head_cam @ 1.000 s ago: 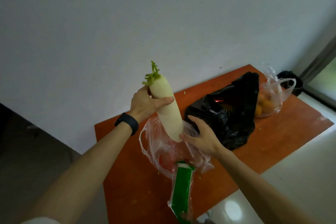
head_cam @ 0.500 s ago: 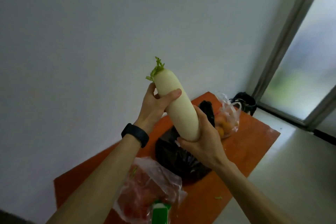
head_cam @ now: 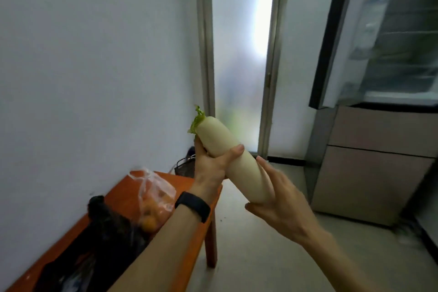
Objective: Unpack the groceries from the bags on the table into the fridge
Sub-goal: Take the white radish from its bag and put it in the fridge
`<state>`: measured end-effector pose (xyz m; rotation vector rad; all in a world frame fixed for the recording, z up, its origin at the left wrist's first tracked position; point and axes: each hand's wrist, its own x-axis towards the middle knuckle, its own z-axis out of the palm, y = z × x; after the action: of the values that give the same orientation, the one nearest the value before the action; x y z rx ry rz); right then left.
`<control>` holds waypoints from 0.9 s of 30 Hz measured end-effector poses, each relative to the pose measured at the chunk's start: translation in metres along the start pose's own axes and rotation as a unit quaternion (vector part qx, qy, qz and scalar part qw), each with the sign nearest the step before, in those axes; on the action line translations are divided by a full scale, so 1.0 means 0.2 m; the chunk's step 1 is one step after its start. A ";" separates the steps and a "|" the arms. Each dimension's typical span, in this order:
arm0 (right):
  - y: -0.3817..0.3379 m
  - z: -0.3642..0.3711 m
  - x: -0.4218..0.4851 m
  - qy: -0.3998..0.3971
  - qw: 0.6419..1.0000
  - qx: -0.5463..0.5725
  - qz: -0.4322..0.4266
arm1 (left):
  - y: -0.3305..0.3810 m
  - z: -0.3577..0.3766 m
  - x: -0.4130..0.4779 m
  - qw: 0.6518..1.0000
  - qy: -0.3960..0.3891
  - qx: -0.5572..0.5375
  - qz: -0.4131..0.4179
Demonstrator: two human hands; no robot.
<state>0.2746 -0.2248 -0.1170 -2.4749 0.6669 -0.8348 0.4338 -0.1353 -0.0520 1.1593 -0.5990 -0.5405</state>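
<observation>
Head view:
Radish: white radish (head_cam: 233, 161) tilted, leafy end up, in air left of fridge (head_cam: 379, 161), well apart.
L hand (head_cam: 211, 168): thumb + fingers wrapped round upper part.
R hand (head_cam: 282, 204): fingers near-straight, cradling lower end.
Tip: keep both supports; approach fridge w/ radish level.

Table (head_cam: 118, 193) at lower left, with near bag (head_cam: 111, 232) before far bag (head_cam: 155, 197) on it. To its right, radish (head_cam: 237, 163) in left hand (head_cam: 211, 169), lower end on right hand (head_cam: 283, 204). Fridge (head_cam: 379, 163) far right.

Behind the left hand (head_cam: 209, 168), a smooth, wide black band (head_cam: 192, 206) wrapped the wrist; both forearms were bare.
</observation>
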 end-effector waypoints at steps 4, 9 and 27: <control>0.47 -0.40 -0.02 0.027 0.999 -0.023 0.034 | -0.14 0.58 0.16 0.998 -0.049 -0.025 0.001; 0.88 -0.77 0.02 0.049 0.995 -0.059 0.071 | -0.34 1.16 0.33 0.992 -0.095 -0.066 -0.055; 2.29 -1.40 0.63 0.120 0.961 -0.181 0.173 | -1.01 2.65 1.31 0.968 -0.214 -0.015 -0.128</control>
<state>0.0442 -0.7265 -0.1084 -2.4684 1.4061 -0.9479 0.2446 -0.7308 -0.0539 1.1026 -0.8105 -1.0348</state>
